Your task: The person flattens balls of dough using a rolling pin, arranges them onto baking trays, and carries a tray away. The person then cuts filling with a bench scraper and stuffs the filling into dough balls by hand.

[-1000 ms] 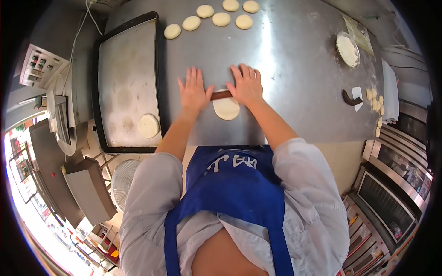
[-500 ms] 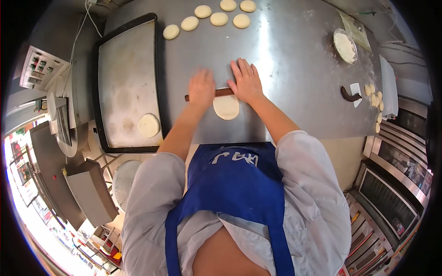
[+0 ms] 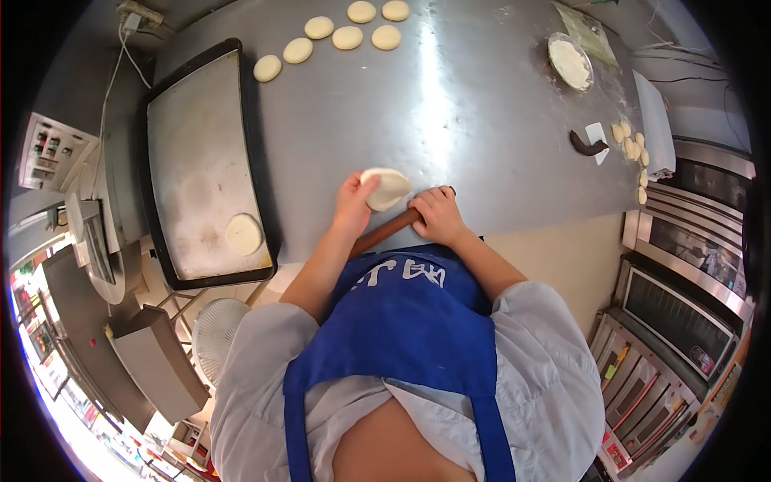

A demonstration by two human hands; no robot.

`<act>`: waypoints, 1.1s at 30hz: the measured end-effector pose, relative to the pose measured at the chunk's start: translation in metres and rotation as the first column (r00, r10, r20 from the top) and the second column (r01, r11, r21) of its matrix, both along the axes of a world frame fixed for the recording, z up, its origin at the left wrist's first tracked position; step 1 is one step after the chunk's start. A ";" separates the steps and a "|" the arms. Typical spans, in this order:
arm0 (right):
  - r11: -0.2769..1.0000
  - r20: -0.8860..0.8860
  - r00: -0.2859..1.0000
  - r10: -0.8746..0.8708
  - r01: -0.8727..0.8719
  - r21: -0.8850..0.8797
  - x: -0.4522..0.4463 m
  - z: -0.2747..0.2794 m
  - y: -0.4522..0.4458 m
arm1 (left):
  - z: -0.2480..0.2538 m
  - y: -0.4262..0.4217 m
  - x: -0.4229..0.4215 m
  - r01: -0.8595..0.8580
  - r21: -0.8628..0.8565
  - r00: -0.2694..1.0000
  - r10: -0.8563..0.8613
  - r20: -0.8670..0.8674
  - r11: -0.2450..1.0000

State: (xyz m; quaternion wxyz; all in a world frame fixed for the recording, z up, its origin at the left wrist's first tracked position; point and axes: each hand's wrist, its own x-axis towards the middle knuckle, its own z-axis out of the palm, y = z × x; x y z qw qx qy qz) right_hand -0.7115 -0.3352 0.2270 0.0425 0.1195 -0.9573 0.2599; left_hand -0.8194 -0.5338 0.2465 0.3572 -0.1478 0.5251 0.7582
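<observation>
My left hand (image 3: 353, 206) pinches the left edge of a flattened dough disc (image 3: 390, 189), which is lifted and slightly curled above the steel table (image 3: 345, 112). Close to the table's front edge, my right hand (image 3: 438, 214) is wrapped round a brown rolling pin (image 3: 385, 232). The pin slants down to the left, and its lower end passes near my left wrist. One round dough piece (image 3: 244, 234) lies flat on the black-rimmed baking tray (image 3: 250, 136) at the left.
Several round dough pieces (image 3: 348, 38) lie at the table's far side. At the right are a bowl of flour (image 3: 570, 64), a dark curved object (image 3: 586, 145) on white paper, and several small dough pieces (image 3: 629, 144). A fan (image 3: 215, 337) stands below left.
My left hand has left the rolling pin and taken hold of the dough disc, lifting it off the table. My right hand has drawn the pin toward the front edge. The camera view has shifted.
</observation>
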 end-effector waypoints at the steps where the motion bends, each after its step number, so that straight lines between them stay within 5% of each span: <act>1: 1.000 0.017 1.000 -0.009 0.009 0.000 0.004 0.003 0.007 | 0.011 0.007 -0.006 -0.149 0.159 0.980 0.124 0.157 0.976; 2: 1.000 0.036 0.999 -0.008 0.008 -0.003 0.007 0.006 0.012 | 0.012 0.006 -0.019 -0.059 0.204 0.979 0.017 0.202 0.977; 3: 1.000 0.054 0.999 0.000 0.001 -0.013 0.008 0.009 0.014 | 0.005 0.003 -0.035 0.189 0.110 0.979 -0.196 0.063 0.976; 5: 0.999 0.111 0.994 -0.024 0.018 0.049 -0.005 0.016 0.014 | -0.006 -0.004 -0.067 0.588 -0.183 0.780 -0.612 -0.132 0.788; 7: 0.994 0.098 0.992 -0.073 0.065 0.084 -0.022 0.025 0.009 | 0.008 -0.009 -0.077 0.397 -0.678 0.680 -0.694 -0.235 0.619; 8: 0.991 0.055 0.992 -0.113 0.109 0.083 -0.036 0.028 -0.001 | 0.014 -0.013 -0.076 0.234 -0.854 0.619 -0.748 -0.238 0.465; 9: 0.985 0.009 0.988 -0.157 0.156 0.077 -0.049 0.029 -0.012 | 0.011 -0.018 -0.068 0.031 -0.893 0.583 -0.734 -0.349 0.449; 11: 0.984 -0.053 0.989 -0.141 0.146 0.101 -0.059 0.021 -0.027 | 0.004 -0.030 -0.038 -0.370 -0.844 0.430 -0.734 -0.526 0.388; 12: 0.987 -0.092 0.989 -0.115 0.124 0.102 -0.057 0.008 -0.031 | 0.008 -0.039 -0.018 -0.488 -0.830 0.346 -0.814 -0.467 0.270; 17: 0.993 0.005 0.999 0.033 -0.034 0.114 -0.028 0.010 -0.035 | -0.004 -0.072 0.029 -0.351 -0.897 0.228 -0.904 -0.361 0.269; 21: 0.924 -0.084 0.988 -0.129 0.151 0.351 -0.113 0.000 -0.041 | -0.007 -0.051 -0.067 -0.526 -0.828 0.215 -0.911 -0.350 0.194; 24: 0.915 -0.124 0.975 -0.182 0.214 0.343 -0.142 0.001 -0.041 | -0.014 -0.054 -0.101 -0.530 -0.786 0.148 -0.879 -0.454 0.318; 27: 0.942 -0.073 0.988 -0.134 0.150 0.300 -0.095 -0.005 -0.045 | -0.010 -0.065 -0.045 -0.510 -0.789 0.118 -0.880 -0.459 0.343; 30: 0.987 0.055 0.995 0.084 -0.090 0.135 -0.036 -0.001 -0.041 | -0.008 -0.081 0.012 -0.380 -0.858 0.148 -0.893 -0.426 0.346; 33: 0.965 -0.065 0.997 0.038 -0.020 0.260 -0.075 -0.005 -0.044 | -0.009 -0.076 0.001 -0.420 -0.853 0.199 -0.885 -0.421 0.311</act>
